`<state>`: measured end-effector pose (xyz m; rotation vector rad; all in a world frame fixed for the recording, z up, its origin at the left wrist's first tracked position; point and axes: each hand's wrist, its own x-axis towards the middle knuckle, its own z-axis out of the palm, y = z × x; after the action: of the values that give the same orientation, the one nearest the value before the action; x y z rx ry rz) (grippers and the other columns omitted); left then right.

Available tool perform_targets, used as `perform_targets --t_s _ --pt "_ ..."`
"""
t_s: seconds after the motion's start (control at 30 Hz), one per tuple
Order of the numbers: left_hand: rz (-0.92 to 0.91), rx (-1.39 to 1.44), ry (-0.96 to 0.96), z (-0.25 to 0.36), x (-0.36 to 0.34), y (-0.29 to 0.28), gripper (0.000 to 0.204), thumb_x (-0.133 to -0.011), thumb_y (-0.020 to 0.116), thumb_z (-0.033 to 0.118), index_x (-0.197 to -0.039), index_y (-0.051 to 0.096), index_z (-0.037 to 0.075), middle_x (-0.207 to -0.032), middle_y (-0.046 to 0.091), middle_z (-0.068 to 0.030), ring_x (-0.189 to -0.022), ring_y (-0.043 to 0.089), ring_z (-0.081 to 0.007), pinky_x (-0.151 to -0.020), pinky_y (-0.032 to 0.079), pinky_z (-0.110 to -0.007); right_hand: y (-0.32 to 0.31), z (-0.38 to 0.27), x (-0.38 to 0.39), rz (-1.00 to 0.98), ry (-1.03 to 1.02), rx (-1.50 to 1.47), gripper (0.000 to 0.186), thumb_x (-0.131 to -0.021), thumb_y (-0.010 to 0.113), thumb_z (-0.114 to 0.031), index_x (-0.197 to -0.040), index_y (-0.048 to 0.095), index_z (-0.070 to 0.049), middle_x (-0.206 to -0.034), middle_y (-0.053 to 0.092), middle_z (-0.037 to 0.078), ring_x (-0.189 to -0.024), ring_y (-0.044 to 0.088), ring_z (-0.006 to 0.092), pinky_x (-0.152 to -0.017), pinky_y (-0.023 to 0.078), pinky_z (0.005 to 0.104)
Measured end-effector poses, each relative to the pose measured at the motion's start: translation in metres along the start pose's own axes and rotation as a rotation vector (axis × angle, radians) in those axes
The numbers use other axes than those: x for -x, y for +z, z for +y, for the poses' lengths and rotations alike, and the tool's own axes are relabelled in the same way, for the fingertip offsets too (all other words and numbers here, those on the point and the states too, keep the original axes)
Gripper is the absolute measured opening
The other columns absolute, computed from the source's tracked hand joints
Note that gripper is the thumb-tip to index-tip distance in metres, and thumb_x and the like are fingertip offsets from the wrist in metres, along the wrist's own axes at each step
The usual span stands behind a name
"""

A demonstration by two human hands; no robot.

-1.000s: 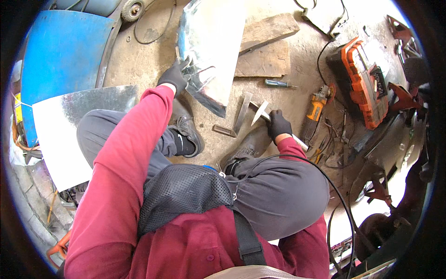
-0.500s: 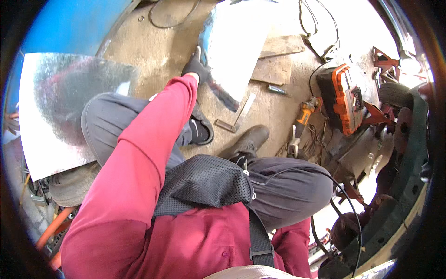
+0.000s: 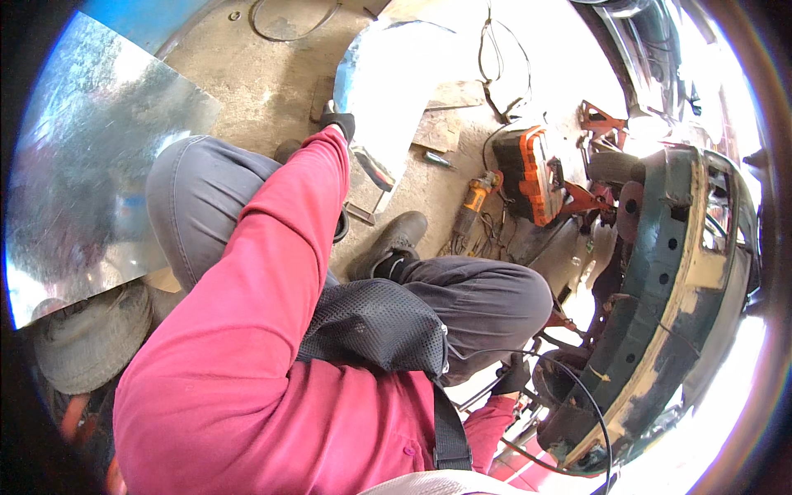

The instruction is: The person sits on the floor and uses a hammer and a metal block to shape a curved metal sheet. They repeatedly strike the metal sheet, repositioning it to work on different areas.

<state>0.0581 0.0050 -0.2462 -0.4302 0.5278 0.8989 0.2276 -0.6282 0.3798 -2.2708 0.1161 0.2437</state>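
My left hand (image 3: 339,124), in a dark glove, is closed on the left edge of a shiny metal sheet (image 3: 394,91). The sheet is so overexposed that much of its surface is washed out. A metal angle piece (image 3: 363,213) lies on the floor by the sheet's lower end, close to my shoe. At the lower right my right hand (image 3: 513,375), also dark-gloved, reaches down beside the green car-body part (image 3: 615,338). Its fingers are too small and shaded to read.
A second metal sheet (image 3: 107,157) rests at the left above a tyre (image 3: 95,338). Right of the feet lie an orange-yellow angle grinder (image 3: 474,202), a black-and-orange toolbox (image 3: 528,175), a screwdriver (image 3: 438,159), wooden boards (image 3: 437,129) and cables. Red jack stands (image 3: 602,122) stand farther right.
My view has swung to the right, so more of the green car-body part shows. My right hand has come into sight at the lower right. The left hand stays on the sheet's edge.
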Motion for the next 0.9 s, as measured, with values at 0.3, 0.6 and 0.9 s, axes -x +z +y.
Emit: perform_targets --t_s 0.3,0.6,0.9 --pt "0.089 0.280 -0.021 0.002 0.021 0.024 0.042 -0.096 0.067 0.058 -0.117 0.074 0.022 -0.108 0.074 -0.0022 -0.098 0.063 -0.0168 -0.091 0.050 -0.033 -0.043 0.045 0.013 -0.001 0.011 -0.145 0.017 -0.099 0.069 -0.026 -0.099 0.063 -0.010 -0.071 0.057 -0.001 -0.049 0.049 0.0090 -0.044 0.038 0.0250" --pt "0.340 -0.165 0.448 0.017 -0.043 0.014 0.038 -0.092 0.073 0.048 -0.118 0.072 0.021 -0.107 0.074 -0.0033 -0.092 0.064 -0.0191 -0.085 0.051 -0.033 -0.050 -0.035 -0.030 -0.111 -0.123 -0.339 0.021 -0.102 0.066 -0.022 -0.119 0.065 -0.012 -0.071 0.060 -0.002 -0.048 0.054 0.0104 -0.044 0.044 0.0249" --pt "0.124 -0.863 0.082 0.017 0.125 0.109 0.023 -0.094 0.073 0.009 -0.117 0.069 0.011 -0.085 0.068 -0.0020 -0.070 0.062 -0.0176 -0.065 0.049 -0.033 -0.006 -0.222 -0.043 -0.037 -0.735 -0.005 0.037 -0.106 0.059 -0.034 -0.130 0.053 -0.005 -0.095 0.058 0.016 -0.065 0.056 0.0271 -0.055 0.051 0.0415"
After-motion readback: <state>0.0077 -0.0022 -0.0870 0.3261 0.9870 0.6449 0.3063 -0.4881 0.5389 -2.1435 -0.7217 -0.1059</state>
